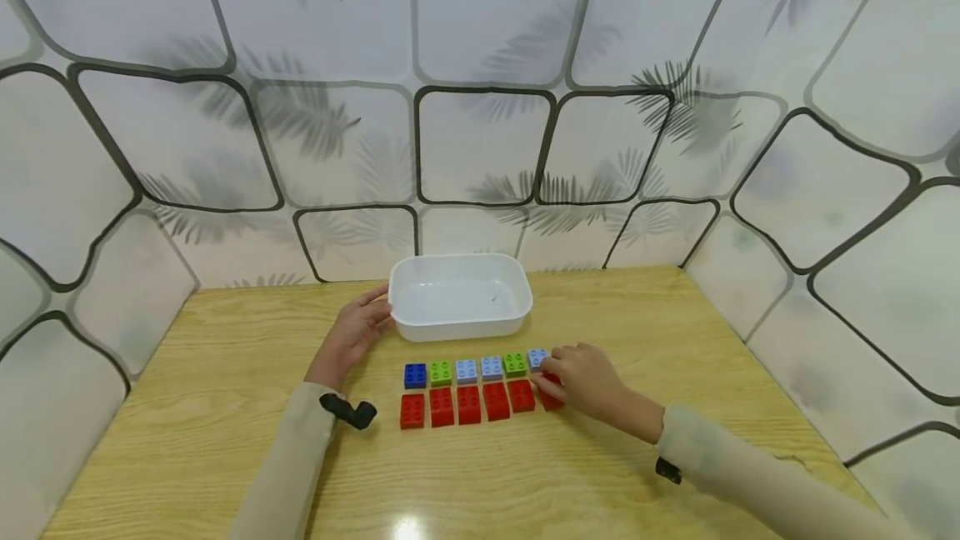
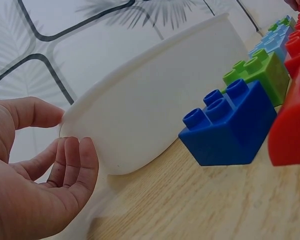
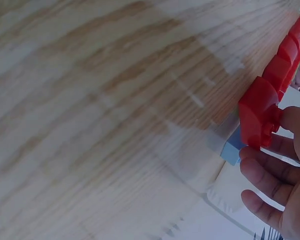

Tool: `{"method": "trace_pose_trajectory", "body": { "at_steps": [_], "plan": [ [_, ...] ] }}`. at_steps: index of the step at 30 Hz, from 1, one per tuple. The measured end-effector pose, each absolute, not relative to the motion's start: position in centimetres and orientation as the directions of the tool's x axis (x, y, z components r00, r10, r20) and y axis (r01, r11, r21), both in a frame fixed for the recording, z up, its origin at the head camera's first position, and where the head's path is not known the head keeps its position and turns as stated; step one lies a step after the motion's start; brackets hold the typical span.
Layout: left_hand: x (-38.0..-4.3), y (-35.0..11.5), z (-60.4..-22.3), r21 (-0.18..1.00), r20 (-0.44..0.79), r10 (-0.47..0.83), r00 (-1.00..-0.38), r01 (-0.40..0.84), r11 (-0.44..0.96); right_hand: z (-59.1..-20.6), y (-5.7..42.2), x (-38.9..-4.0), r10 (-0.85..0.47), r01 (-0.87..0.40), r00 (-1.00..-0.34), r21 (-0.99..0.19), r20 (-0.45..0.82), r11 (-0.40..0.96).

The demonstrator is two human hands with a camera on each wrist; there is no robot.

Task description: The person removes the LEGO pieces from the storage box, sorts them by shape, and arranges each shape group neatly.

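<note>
My right hand pinches the red toy brick at the right end of the near row between thumb and fingers. Just behind that one sits a light blue brick. My left hand has relaxed fingers touching the outer left wall of a white plastic basin; in the left wrist view its thumb reaches the rim. In front of the basin runs a row of bricks, from a dark blue brick through green bricks and light blue ones. Nearer me lies the row of red bricks.
The wooden table carries everything and meets a patterned wall covering at its back and sides. The basin stands close to the back wall, with a small dark mark on its inside. Dark straps circle both wrists.
</note>
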State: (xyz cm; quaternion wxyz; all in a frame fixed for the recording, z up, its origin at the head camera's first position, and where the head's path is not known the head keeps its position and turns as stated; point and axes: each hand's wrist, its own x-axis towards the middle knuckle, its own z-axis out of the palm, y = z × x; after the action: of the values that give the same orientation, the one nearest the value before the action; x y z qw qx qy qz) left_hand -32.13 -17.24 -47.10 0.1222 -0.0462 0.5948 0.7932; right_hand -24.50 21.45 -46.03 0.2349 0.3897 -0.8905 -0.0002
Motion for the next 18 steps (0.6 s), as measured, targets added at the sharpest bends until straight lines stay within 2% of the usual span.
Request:
{"method": "trace_pose_trajectory", "body": {
  "at_steps": [8, 18],
  "plan": [
    [-32.15, -17.31, -47.14, 0.933, -0.232, 0.133, -0.963, -0.259, -0.249, -46.84, 21.28, -24.43, -0.658, -0.671, -0.632, 0.135, 0.41, 0.729],
    [-32.06, -17.14, -47.01, 0.933, -0.233, 0.134, -0.963, -0.26, -0.248, -46.99, 21.36, -24.26, -0.636, -0.658, -0.626, 0.133, 0.451, 0.741]
  ]
}}
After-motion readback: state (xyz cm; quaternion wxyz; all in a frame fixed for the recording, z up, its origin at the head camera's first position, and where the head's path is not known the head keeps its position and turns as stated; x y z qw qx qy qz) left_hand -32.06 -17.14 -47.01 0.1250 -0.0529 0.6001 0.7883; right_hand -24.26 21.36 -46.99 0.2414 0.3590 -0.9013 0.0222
